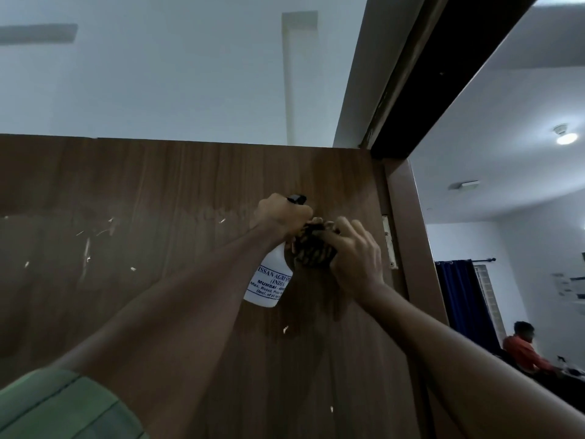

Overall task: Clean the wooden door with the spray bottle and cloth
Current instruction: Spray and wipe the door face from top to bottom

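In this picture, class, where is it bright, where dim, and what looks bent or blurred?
Head view: the ceiling lamp in the far room glares; the wooden door is dim, with a dark wet patch under the cloth; the door frame leans from wide-angle distortion; the spray bottle label reads fairly sharp, the near sleeve soft.

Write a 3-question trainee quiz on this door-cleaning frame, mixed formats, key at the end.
1. True or false: the left hand grips the spray bottle by its neck.
2. What does the right hand hold against the wooden door?
A. a sponge
B. a dark cloth
C. a brush
3. Fill in: the hands work close to the door's ____, which is screwed to the edge on the right.

Key: 1 true; 2 B; 3 hinge.
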